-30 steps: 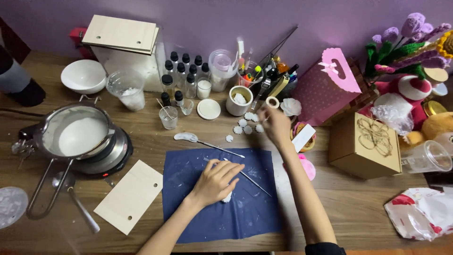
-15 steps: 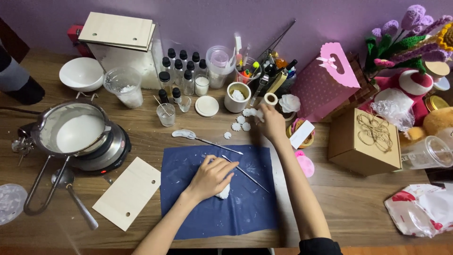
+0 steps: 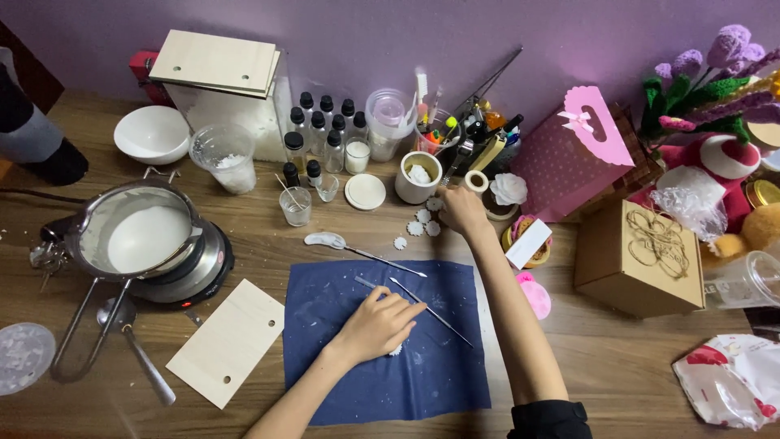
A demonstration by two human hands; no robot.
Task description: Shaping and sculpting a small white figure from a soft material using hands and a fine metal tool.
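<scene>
Left hand (image 3: 380,325) lower centre, palm down, fingers curled over small white piece (image 3: 396,350) on blue cloth (image 3: 431,374). Right hand (image 3: 461,210) at centre, fingers closed among small white wax flowers (image 3: 422,217); grip cannot tell. Thin metal tools (image 3: 422,305) on cloth beside left hand. White cup (image 3: 418,177) just above flowers. Pot of white wax (image 3: 138,236) at left.

Navy blue cloth (image 3: 366,390) flecked with white. Pale wooden board (image 3: 229,341) on brown grained table (image 3: 617,366). White wax in silver pot (image 3: 138,232). Pink dotted gift bag (image 3: 569,162) against purple wall (image 3: 366,32). Black-capped clear bottles (image 3: 325,130). White bowl (image 3: 151,134).
</scene>
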